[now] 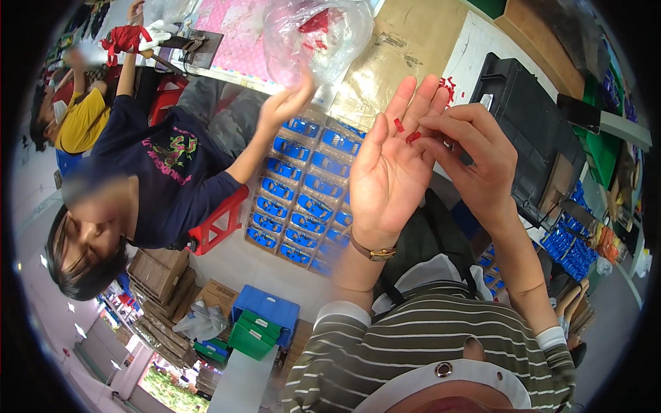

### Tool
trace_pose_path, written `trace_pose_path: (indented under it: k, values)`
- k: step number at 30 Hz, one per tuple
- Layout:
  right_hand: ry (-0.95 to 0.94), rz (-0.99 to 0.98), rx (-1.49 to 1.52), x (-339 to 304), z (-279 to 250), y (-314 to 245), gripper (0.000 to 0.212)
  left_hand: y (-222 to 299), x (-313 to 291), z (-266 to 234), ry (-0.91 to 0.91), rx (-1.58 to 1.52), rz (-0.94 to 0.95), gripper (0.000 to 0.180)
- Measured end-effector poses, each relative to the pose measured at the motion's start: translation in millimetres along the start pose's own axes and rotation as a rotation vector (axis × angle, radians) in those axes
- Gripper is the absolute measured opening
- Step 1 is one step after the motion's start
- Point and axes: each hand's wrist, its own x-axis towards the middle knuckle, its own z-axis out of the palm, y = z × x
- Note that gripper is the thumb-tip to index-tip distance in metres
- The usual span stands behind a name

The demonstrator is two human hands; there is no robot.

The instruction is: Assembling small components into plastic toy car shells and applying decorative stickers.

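Observation:
My left hand (pixel 389 168) is held palm up with its fingers stretched out. On its fingers lies a small red plastic piece (pixel 399 124). Just over that palm, my right hand (pixel 478 148) has its thumb and fingertips drawn together at a second small red plastic piece (pixel 413 138). More loose red pieces (pixel 447 89) are scattered on the white work surface behind my right fingers. What the right hand's curled fingers cover is hidden.
A black case (pixel 530 131) lies on the right of the bench. Ahead is a clear plastic bag (pixel 317 34) with red pieces inside. A tray of blue toy-car-like parts (pixel 303 186) stands left of my arm. A co-worker (pixel 172 165) sits at the left, one hand (pixel 289 103) near the bag.

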Motion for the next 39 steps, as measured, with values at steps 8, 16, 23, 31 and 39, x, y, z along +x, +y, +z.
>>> trace_pose_path:
  k: [8,16,23,31,39]
  values:
    - [0.016,-0.035,0.015,-1.9,-7.5,-0.3,0.019,-9.9,-3.5,8.5,0.019,0.285,0.055,0.05]
    - [-0.004,0.177,0.364,-13.9,-12.6,2.9,0.011,-18.8,-9.8,8.8,-0.038,0.276,0.096,0.046]
    - [-0.107,0.536,0.659,-14.2,-26.4,4.4,0.014,-25.0,-12.1,1.2,0.09,0.32,0.123,0.028]
    - [-0.153,0.494,0.641,-9.2,-30.2,11.9,0.014,-33.7,-10.0,-3.3,0.29,0.648,0.187,0.013]
    - [-0.022,0.431,0.792,-15.0,-24.8,12.8,0.018,-26.2,-4.4,-15.5,0.244,0.508,0.041,0.013]
